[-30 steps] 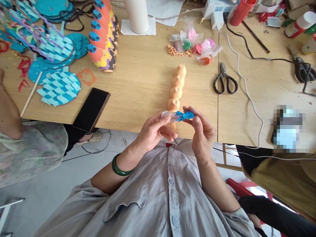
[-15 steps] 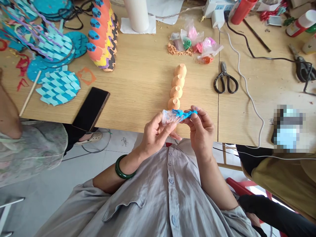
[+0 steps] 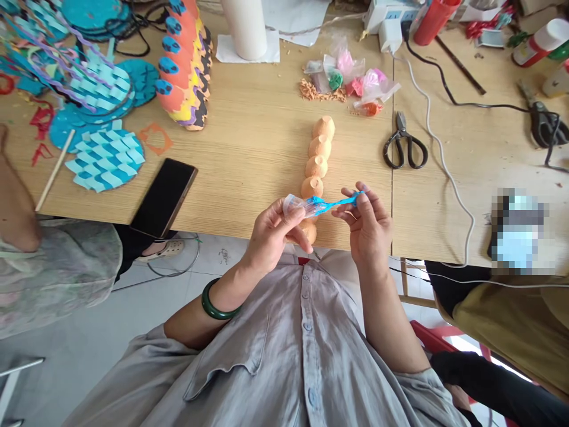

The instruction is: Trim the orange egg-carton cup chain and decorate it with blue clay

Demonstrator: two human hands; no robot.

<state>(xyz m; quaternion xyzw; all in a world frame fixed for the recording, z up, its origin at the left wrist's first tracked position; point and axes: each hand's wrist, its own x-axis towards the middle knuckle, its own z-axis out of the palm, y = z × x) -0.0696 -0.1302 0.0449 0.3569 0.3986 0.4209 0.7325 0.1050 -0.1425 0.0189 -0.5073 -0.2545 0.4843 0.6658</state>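
My left hand (image 3: 272, 234) is closed on a small clear plastic bag (image 3: 293, 205) with blue modelling clay in its mouth. From the bag a stretched strand of blue clay (image 3: 333, 205) runs across to my right hand (image 3: 370, 222), whose thumb and finger pinch its end. Both hands are over the table's front edge. Just behind and below them lies a row of pale orange, rounded, cup-like pieces (image 3: 316, 167), joined in a line. The nearest piece is partly hidden by my left hand.
Small bags of coloured clay (image 3: 355, 83) lie behind the row, with black-handled scissors (image 3: 400, 145) to the right. A phone (image 3: 164, 198), blue scaled discs (image 3: 106, 155) and an orange segmented model (image 3: 184, 71) are at left. A white cable (image 3: 444, 154) crosses the right side. People sit on both sides.
My hands have moved apart, the left one leftward and the right one rightward and slightly up. Between them the blue clay has stretched into a longer, thinner strand.
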